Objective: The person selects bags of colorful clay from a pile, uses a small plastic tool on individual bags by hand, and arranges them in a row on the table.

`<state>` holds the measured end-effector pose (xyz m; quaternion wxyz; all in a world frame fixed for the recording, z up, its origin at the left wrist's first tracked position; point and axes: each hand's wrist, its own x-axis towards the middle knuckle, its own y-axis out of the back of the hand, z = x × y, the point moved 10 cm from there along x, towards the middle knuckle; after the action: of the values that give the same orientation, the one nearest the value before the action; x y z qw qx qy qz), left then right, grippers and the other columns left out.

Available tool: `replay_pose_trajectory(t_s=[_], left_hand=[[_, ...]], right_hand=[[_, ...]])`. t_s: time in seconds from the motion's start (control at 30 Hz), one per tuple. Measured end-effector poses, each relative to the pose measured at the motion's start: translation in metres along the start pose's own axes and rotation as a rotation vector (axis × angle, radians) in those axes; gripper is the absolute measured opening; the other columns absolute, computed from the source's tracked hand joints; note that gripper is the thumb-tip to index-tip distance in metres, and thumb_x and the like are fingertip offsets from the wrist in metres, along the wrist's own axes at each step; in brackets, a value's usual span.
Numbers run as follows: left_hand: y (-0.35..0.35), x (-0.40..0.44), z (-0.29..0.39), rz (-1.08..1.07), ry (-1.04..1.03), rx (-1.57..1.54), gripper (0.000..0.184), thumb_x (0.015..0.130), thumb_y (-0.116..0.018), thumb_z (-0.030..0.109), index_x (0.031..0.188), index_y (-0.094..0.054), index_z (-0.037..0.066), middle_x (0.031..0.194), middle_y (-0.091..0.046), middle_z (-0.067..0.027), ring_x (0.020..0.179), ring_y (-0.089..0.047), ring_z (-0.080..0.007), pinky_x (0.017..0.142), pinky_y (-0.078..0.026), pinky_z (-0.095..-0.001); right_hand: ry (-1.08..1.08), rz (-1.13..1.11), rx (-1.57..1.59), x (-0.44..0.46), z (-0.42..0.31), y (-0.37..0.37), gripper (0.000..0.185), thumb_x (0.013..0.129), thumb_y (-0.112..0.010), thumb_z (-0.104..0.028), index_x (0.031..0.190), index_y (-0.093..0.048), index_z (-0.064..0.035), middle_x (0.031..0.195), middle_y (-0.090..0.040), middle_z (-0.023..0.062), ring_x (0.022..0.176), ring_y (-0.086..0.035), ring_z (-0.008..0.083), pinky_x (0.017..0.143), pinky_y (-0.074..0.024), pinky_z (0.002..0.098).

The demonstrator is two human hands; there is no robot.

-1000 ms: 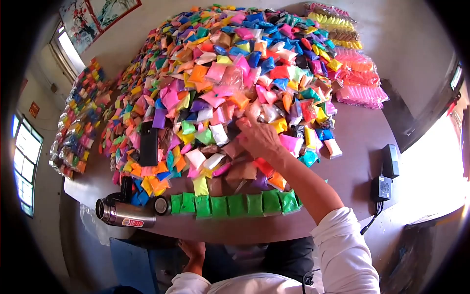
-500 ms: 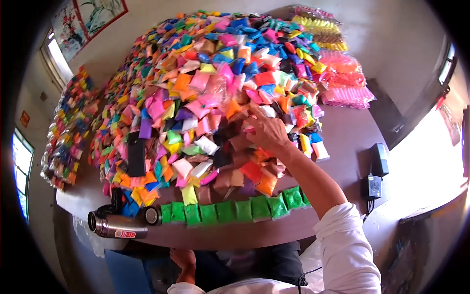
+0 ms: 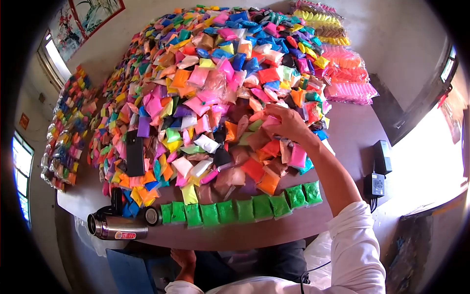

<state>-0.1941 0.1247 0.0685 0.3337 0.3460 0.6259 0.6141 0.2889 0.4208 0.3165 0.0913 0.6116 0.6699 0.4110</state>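
Note:
My right hand reaches into the right side of a large heap of small colourful plastic packets. Its thumb and fingers are bent together around a pink packet, partly hidden by the hand. Orange, red and brown packets lie just below that hand. Low in the view, my left hand rests by my lap below the table edge, fingers curled and holding nothing I can see. Along the near table edge runs a row of several green packets.
A steel thermos lies on its side at the front left, with a round lid beside it. On the heap rests a black phone. Bundled bags line the back right. Black adapters sit at the right edge.
My right hand has shifted right and slightly toward me over the heap. Packets near it have moved, and a pink one shows at the heap's right front. My left hand stays put.

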Motion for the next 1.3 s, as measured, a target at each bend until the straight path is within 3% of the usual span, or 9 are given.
replay_pose_trajectory(t_s=[0.17, 0.23, 0.37, 0.53, 0.8, 0.87, 0.97, 1.17, 1.3], left_hand=[[-0.001, 0.001, -0.003, -0.002, -0.007, -0.062, 0.042, 0.086, -0.053, 0.037, 0.111, -0.057, 0.003, 0.101, -0.060, -0.0191, 0.090, -0.058, -0.0383, 0.075, -0.045, -0.0493], [-0.001, 0.001, -0.003, 0.042, -0.035, -0.060, 0.040, 0.086, -0.053, 0.035, 0.110, -0.057, 0.003, 0.101, -0.060, -0.0195, 0.090, -0.058, -0.0381, 0.075, -0.045, -0.0496], [0.000, 0.002, -0.003, 0.060, -0.052, -0.072, 0.038, 0.086, -0.052, 0.034, 0.109, -0.057, 0.003, 0.100, -0.060, -0.0197, 0.089, -0.058, -0.0383, 0.074, -0.045, -0.0496], [0.009, 0.001, 0.002, 0.101, -0.060, -0.041, 0.038, 0.086, -0.051, 0.034, 0.104, -0.059, 0.001, 0.097, -0.060, -0.0197, 0.084, -0.059, -0.0381, 0.073, -0.047, -0.0495], [-0.002, 0.004, 0.000, -0.001, -0.035, -0.038, 0.039, 0.086, -0.051, 0.034, 0.107, -0.059, 0.002, 0.104, -0.059, -0.0180, 0.093, -0.058, -0.0368, 0.075, -0.047, -0.0489], [-0.011, -0.001, -0.009, 0.031, -0.035, -0.046, 0.040, 0.086, -0.050, 0.034, 0.109, -0.059, 0.003, 0.105, -0.059, -0.0179, 0.094, -0.058, -0.0369, 0.076, -0.046, -0.0491], [-0.016, 0.000, -0.016, 0.123, -0.093, 0.029, 0.041, 0.087, -0.049, 0.036, 0.112, -0.059, 0.005, 0.106, -0.059, -0.0179, 0.095, -0.057, -0.0379, 0.077, -0.046, -0.0500], [-0.010, 0.006, -0.006, -0.125, -0.070, -0.110, 0.045, 0.087, -0.049, 0.039, 0.112, -0.058, 0.004, 0.108, -0.059, -0.0182, 0.097, -0.057, -0.0378, 0.079, -0.045, -0.0490], [0.005, 0.001, -0.007, 0.086, -0.093, -0.320, 0.037, 0.082, -0.058, 0.037, 0.105, -0.063, 0.009, 0.096, -0.065, -0.0129, 0.088, -0.061, -0.0351, 0.074, -0.048, -0.0447]], right_hand=[[-0.045, 0.008, -0.038, 0.000, 0.019, 0.003, 0.047, 0.066, -0.071, -0.015, 0.110, -0.062, -0.0032, 0.120, -0.059, 0.0128, 0.105, -0.060, 0.0243, 0.091, -0.0462, 0.0318], [0.003, 0.056, -0.018, 0.000, 0.019, 0.008, 0.046, 0.067, -0.068, -0.019, 0.111, -0.064, -0.0088, 0.108, -0.063, 0.0157, 0.096, -0.063, 0.0281, 0.084, -0.0484, 0.0339], [-0.187, -0.012, -0.064, -0.001, 0.023, 0.009, 0.042, 0.069, -0.065, -0.021, 0.109, -0.064, -0.0079, 0.099, -0.066, 0.0170, 0.089, -0.065, 0.0293, 0.079, -0.0503, 0.0354], [0.009, 0.145, -0.394, 0.009, -0.014, 0.011, 0.022, 0.075, -0.067, -0.019, 0.093, -0.066, -0.0065, 0.086, -0.066, 0.0135, 0.078, -0.064, 0.0312, 0.069, -0.0513, 0.0369], [0.217, 0.308, -0.285, 0.034, -0.072, -0.022, 0.014, 0.077, -0.065, -0.013, 0.090, -0.063, -0.0076, 0.088, -0.065, 0.0092, 0.075, -0.064, 0.0300, 0.064, -0.0509, 0.0390], [0.226, 0.506, -0.246, 0.035, -0.063, -0.001, 0.011, 0.079, -0.061, -0.010, 0.090, -0.062, -0.0075, 0.088, -0.064, 0.0099, 0.075, -0.064, 0.0304, 0.063, -0.0506, 0.0392], [0.064, 0.580, -0.297, 0.037, -0.018, 0.039, 0.013, 0.082, -0.056, -0.011, 0.093, -0.063, -0.0109, 0.088, -0.065, 0.0133, 0.078, -0.064, 0.0329, 0.064, -0.0507, 0.0403], [-0.448, 0.793, -0.469, 0.030, 0.105, 0.162, 0.022, 0.088, -0.050, -0.020, 0.105, -0.063, -0.0137, 0.094, -0.066, 0.0161, 0.086, -0.063, 0.0368, 0.074, -0.0489, 0.0460], [-0.519, 0.791, -0.278, 0.051, 0.172, 0.212, 0.034, 0.094, -0.041, -0.035, 0.108, -0.061, -0.0113, 0.094, -0.065, 0.0186, 0.087, -0.064, 0.0351, 0.078, -0.0473, 0.0455]])
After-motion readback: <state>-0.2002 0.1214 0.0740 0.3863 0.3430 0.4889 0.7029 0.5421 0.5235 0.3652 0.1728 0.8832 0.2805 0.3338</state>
